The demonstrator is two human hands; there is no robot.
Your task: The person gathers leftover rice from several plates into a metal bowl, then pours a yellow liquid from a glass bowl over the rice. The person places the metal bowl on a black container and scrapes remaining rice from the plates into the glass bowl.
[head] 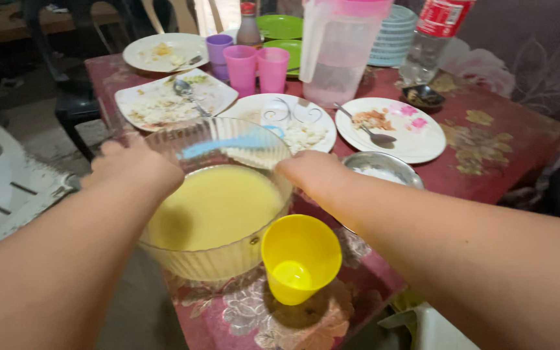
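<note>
Right now both of my hands are on the big ribbed glass bowl (218,214) near the tabletop's (507,139) close edge. My left hand (134,165) is wrapped over the rim on the left side, fingers curled over the glass; my right hand (312,174) presses the rim on the right, though I cannot tell how far its fingers close round it — they sit behind the knuckles. The hands are apart, one on each side of the bowl.

The bowl holds a pale yellow liquid, filling it to roughly the lower half, and a light blue utensil handle (225,146) leans against the far inner wall. Just beside the bowl, at its near right, stands a yellow plastic cup (299,259) — upright, with only a little yellow at the bottom.

Behind my right hand sits a metal bowl (384,167) with something white in it. Further back are plates with leftovers: a square white plate (173,97) with rice scraps and a spoon, a round white plate (286,120) with a clump of rice, and a flowered plate (400,129) with a spoon and some reddish bits. Two pink cups (257,68) and a purple cup (218,48) stand together, next to a clear pitcher with a pink lid (341,48), nearly empty. A small dark dish (422,96) lies near a clear bottle (432,42).
</note>
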